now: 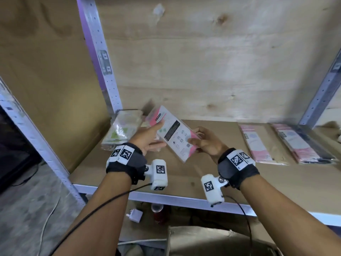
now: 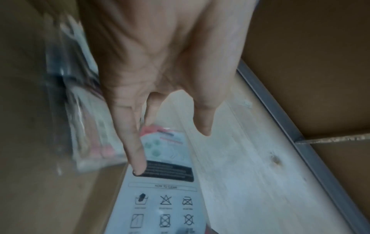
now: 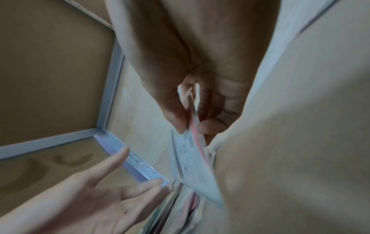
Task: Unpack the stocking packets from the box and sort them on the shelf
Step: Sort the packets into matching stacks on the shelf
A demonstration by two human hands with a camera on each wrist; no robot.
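Observation:
A pink-and-white stocking packet (image 1: pixel 173 133) with washing symbols on its back hangs tilted above the shelf board (image 1: pixel 184 178). My right hand (image 1: pixel 204 141) pinches its right edge; in the right wrist view the thumb and fingers (image 3: pixel 192 125) clamp the packet (image 3: pixel 192 161). My left hand (image 1: pixel 149 137) is at the packet's left side with straight, spread fingers. In the left wrist view its index fingertip (image 2: pixel 138 167) touches the black label on the packet (image 2: pixel 166 197). The cardboard box (image 1: pixel 212 241) stands on the floor below the shelf.
A stack of green-and-white packets (image 1: pixel 121 130) lies at the shelf's left end by the upright post (image 1: pixel 99 52). Two piles of pink packets (image 1: pixel 258 143) (image 1: pixel 302 145) lie on the right. Bare board lies between them. A white plug (image 1: pixel 135 215) and a red can (image 1: pixel 157 213) lie under the shelf.

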